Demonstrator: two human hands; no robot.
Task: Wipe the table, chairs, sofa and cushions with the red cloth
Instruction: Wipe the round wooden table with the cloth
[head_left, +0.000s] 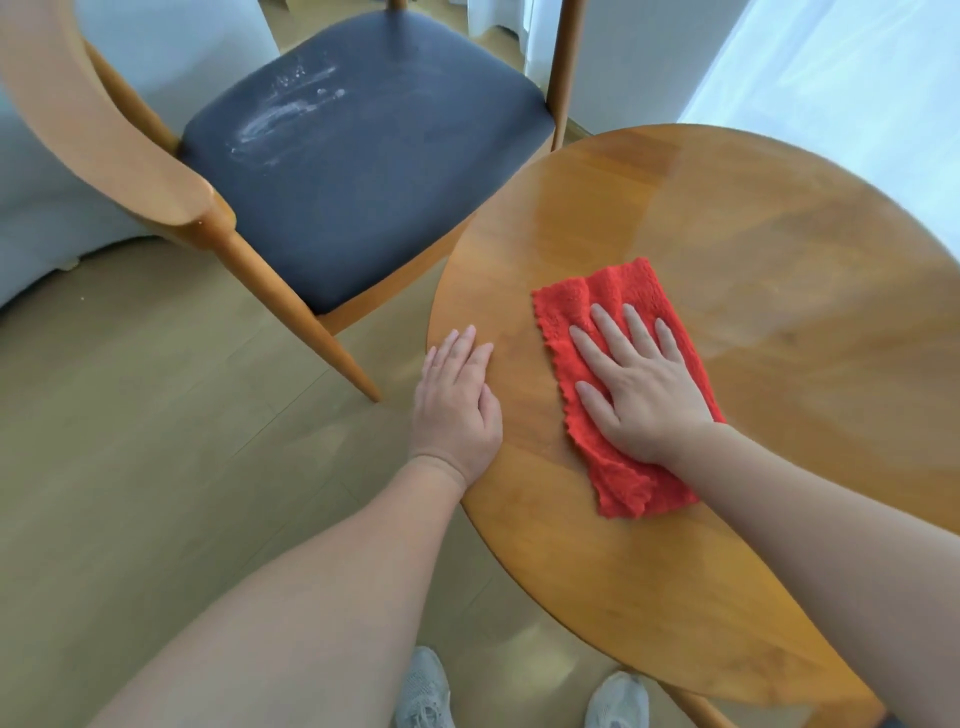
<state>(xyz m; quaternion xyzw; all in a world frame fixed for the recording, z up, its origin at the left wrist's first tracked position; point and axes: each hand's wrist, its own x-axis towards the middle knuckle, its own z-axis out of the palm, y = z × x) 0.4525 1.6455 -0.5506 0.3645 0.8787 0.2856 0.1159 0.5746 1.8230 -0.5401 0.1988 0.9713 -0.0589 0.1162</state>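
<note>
Shoes (423, 686): two light grey sports shoes at the very bottom; standing on the floor (156, 493), one on each side of the near rim of the table.
Floor: pale wood planks; slightly shiny.
Table leg (696, 709): only a short wooden piece in view, under the near rim, just beside the right shoe.
Left hand (457, 400): lying flat on the near-left rim of the table; fingers straight and close together; released, grasping nothing; partly over the edge on the outer side.
Right hand (636, 384): flat on top of the red cloth; fingers straight and a little spread; pressing down with the palm, not clenched round it.
Red cloth (628, 483): on the table top, in the near-left part, just beside the left hand but apart from it; folded to a long strip; fluffy texture with wavy edges; showing beyond the fingertips and behind the wrist.
Table (753, 270): round, glossy brown wood; light reflected on the far half.
Chair (363, 171): to the left of the table and farther; wooden legs and curved backrest; dark grey padded seat, its front corner just under the table rim.
White smears (283, 111): on the far-left part of the seat; powdery streaks.
Sofa (41, 218): pale grey, behind the chair at the left; only partly in view.
Curtain (857, 62): white and bright, at the far right.
</note>
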